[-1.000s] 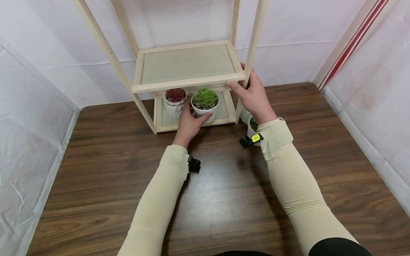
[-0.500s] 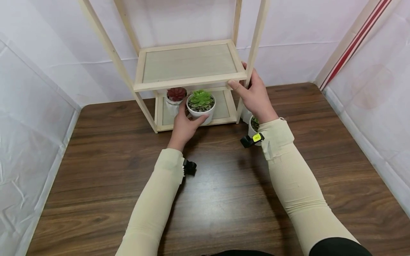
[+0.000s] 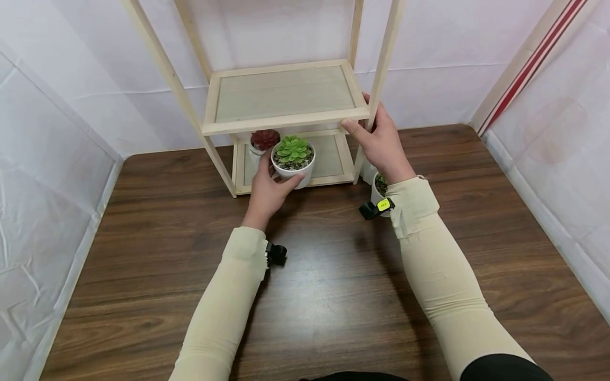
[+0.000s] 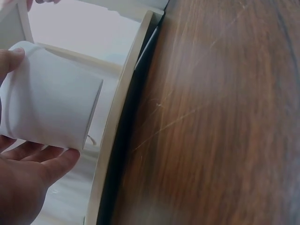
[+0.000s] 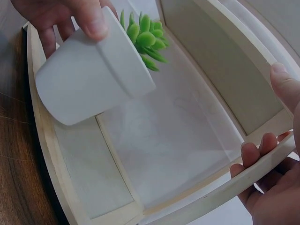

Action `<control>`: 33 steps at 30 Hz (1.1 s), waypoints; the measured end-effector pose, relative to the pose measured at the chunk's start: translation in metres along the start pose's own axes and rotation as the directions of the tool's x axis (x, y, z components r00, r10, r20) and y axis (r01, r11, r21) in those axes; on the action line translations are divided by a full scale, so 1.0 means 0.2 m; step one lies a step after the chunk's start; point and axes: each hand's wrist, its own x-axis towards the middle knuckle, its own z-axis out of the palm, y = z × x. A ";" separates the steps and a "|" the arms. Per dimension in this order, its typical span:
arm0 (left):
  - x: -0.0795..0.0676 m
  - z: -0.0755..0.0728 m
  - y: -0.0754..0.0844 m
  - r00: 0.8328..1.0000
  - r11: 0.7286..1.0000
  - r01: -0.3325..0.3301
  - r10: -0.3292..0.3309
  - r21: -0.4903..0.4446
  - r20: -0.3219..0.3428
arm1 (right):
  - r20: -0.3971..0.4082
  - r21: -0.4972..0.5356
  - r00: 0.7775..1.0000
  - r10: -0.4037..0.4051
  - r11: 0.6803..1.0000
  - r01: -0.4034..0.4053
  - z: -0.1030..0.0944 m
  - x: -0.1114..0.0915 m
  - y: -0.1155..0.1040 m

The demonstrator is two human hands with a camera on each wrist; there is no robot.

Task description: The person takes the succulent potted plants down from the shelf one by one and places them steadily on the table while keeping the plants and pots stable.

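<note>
In the head view my left hand (image 3: 267, 193) holds a green succulent (image 3: 293, 151) in a white pot, thumb and fingers on either side of it. The plain white pot (image 4: 51, 96) fills that grip in the left wrist view, its base close over the front edge of the lower board. My right hand (image 3: 383, 145) grips the right front post (image 3: 381, 69) of a pale wooden shelf, thumb near the middle board's corner. Its fingers wrap the wood in the right wrist view. Behind the held pot, a red succulent (image 3: 265, 138) stands on the lower board, its pot partly hidden.
Another small white pot with a green plant (image 3: 379, 182) stands on the table right of the shelf, half hidden by my right wrist. The middle board (image 3: 286, 87) overhangs the lower board (image 3: 329, 156). White sheeting surrounds the brown wooden table (image 3: 310, 296).
My left hand has drawn the green succulent to the left and toward me, to the front of the lower board. My right hand keeps its grip on the post.
</note>
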 end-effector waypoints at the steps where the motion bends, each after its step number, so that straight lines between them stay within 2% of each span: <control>1: 0.00 0.00 0.00 1.000 1.000 0.003 -0.003 -0.011 -0.001 | -0.001 0.000 1.000 0.001 1.000 -0.001 0.00 0.00 0.00; 4: -0.01 -0.02 0.00 1.000 0.999 0.012 -0.012 -0.043 -0.001 | -0.002 0.007 1.000 0.010 1.000 -0.010 0.00 0.00 0.00; 15: -0.05 -0.07 -0.01 1.000 0.998 0.016 -0.017 -0.062 -0.020 | -0.003 0.010 1.000 0.012 1.000 -0.012 0.00 0.00 0.00; 33: -0.10 -0.13 0.01 1.000 0.999 0.022 -0.023 -0.036 -0.022 | 0.003 0.020 1.000 -0.017 1.000 0.017 -0.01 0.01 0.02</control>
